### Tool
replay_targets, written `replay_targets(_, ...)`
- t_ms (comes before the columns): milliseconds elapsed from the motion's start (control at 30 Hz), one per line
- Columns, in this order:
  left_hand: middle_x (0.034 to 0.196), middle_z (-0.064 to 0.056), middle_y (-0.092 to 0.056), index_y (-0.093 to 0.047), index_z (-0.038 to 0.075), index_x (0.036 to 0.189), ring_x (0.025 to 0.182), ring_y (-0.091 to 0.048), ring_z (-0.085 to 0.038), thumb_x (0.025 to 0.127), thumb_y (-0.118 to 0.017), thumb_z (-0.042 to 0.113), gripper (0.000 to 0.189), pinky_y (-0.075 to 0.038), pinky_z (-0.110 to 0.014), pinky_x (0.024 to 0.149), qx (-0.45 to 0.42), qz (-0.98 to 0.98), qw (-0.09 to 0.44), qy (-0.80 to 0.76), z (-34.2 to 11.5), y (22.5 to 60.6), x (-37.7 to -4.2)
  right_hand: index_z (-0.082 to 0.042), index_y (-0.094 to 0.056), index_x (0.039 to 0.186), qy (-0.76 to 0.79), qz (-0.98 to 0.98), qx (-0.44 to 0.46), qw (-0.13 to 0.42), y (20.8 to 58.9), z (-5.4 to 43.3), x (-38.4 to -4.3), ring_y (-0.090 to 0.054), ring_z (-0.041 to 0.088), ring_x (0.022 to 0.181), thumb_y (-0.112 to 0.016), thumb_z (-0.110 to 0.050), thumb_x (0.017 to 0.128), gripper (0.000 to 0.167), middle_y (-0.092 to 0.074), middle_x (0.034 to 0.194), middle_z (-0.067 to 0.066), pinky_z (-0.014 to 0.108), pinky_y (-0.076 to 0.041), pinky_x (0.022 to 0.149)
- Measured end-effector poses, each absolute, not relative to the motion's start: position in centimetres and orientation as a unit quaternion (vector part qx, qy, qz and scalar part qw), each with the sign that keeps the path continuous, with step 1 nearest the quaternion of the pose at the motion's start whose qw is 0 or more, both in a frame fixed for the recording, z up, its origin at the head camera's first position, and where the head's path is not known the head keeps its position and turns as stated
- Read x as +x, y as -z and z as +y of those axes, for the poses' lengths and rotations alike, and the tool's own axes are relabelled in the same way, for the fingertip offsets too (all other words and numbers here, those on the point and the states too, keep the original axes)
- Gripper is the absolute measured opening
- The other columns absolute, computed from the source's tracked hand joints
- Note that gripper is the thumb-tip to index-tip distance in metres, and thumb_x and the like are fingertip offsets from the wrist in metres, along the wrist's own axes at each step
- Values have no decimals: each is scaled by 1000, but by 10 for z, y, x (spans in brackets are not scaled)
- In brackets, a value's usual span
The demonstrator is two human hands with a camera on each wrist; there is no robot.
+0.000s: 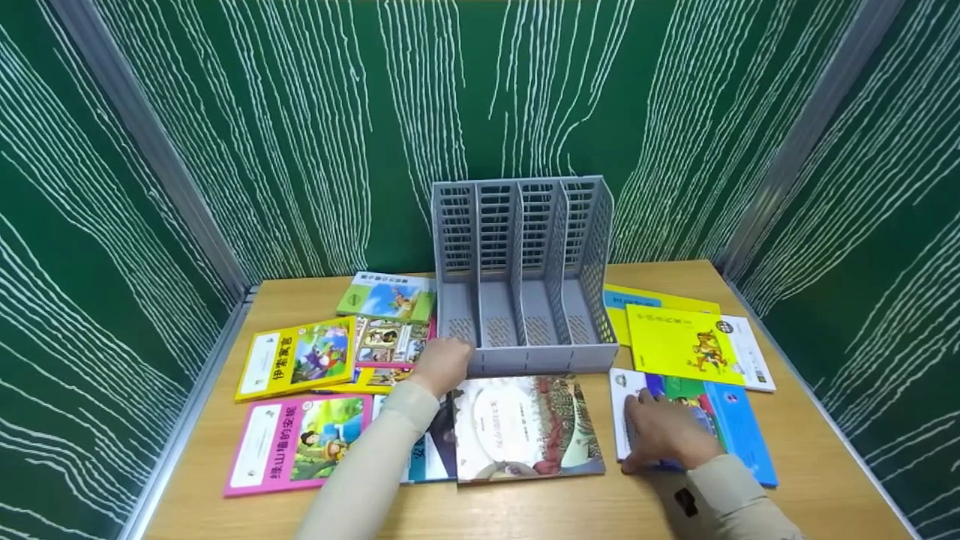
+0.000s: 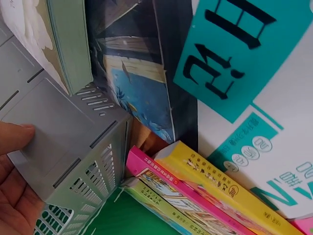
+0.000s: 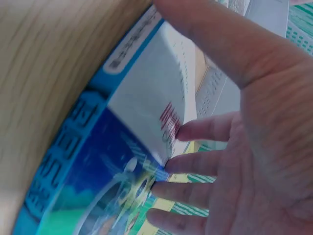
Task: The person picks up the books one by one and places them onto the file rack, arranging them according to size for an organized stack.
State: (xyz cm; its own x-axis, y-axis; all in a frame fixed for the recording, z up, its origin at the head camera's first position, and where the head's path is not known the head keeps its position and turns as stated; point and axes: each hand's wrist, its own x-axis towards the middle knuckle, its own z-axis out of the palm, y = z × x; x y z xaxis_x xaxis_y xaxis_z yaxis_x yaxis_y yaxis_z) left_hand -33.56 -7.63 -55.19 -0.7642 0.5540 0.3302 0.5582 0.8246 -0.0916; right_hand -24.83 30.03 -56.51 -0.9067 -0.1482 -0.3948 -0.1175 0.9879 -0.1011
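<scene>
My left hand [image 1: 444, 364] grips the front left corner of a grey file organizer [image 1: 544, 358] with several tall slots. In the left wrist view the thumb [image 2: 17, 137] lies on the organizer's outer panel, with the other fingers curled at its edge. My right hand [image 1: 667, 431] is spread over a picture book [image 1: 622, 420] lying on the table. Seen from the right wrist, the fingertips touch the cover of this book [image 3: 146, 93], which has a blue spine, and the thumb reaches its spine edge. The fingers look mostly straight.
A book with a pale, flowery cover [image 1: 525, 427] lies before the organizer, partly over another book. Left are a pink-edged book [image 1: 300, 442], a yellow book [image 1: 300, 356] and a green one [image 1: 390, 296]. Yellow books [image 1: 679, 341] lie at right on the wooden table [image 1: 540, 514].
</scene>
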Motion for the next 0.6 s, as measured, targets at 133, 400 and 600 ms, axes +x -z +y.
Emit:
replay_targets(133, 78, -9, -78, -78, 8, 82, 71, -76, -28, 91, -72, 1, 13, -64, -44, 66, -293, -940, 175, 6, -76, 552, -336, 11, -54, 146, 22, 977, -69, 201, 566, 293, -250, -55, 62, 134, -104, -52, 61, 117, -52, 147, 45, 78, -43, 113)
replay_targets(400, 81, -10, -79, -78, 7, 85, 74, -76, -29, 92, -70, 2, 11, -64, -45, 70, -292, -943, 157, 15, -75, 550, -336, 11, -41, 159, 32, 972, -54, 226, 559, 285, -252, -53, 65, 134, -107, -39, 60, 129, -47, 149, 49, 77, -40, 116)
replay_targets(600, 82, -11, -78, -77, 6, 87, 76, -76, -30, 92, -70, 3, 10, -64, -45, 72, -285, -946, 151, 16, -75, 549, -337, 11, -53, 147, 15, 971, -70, 228, 552, 281, -256, -64, 42, 103, -107, -36, 61, 112, -65, 123, 36, 69, -53, 109)
